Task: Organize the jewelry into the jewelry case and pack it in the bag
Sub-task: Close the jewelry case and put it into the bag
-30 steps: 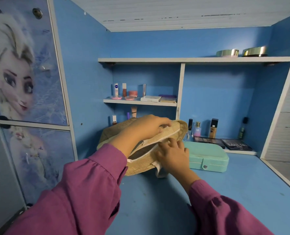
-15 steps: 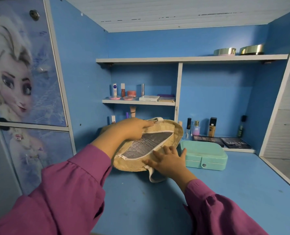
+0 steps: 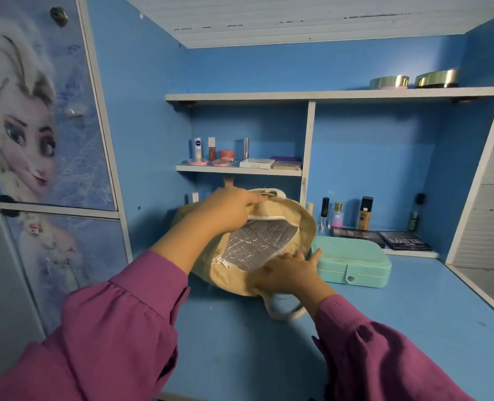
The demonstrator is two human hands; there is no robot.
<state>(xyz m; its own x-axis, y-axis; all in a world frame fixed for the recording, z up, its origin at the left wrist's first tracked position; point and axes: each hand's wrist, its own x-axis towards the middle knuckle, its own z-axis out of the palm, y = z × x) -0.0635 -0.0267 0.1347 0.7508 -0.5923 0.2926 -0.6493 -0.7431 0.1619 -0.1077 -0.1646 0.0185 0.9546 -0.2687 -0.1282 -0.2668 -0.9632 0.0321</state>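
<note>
Your left hand (image 3: 228, 206) pinches the bag (image 3: 295, 215) rim up; your right hand (image 3: 290, 273), fingers seemingly spread, presses the near edge down. The closed jewelry case (image 3: 355, 260) sits on the table just right of the bag. Release either edge and the opening may collapse, snagging the case.

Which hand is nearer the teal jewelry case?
Right. The right hand lies on the bag's near edge beside the teal jewelry case; the left hand holds the bag's far rim.

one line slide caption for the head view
Both hands hold the woven bag open beside the closed teal jewelry case.
</note>
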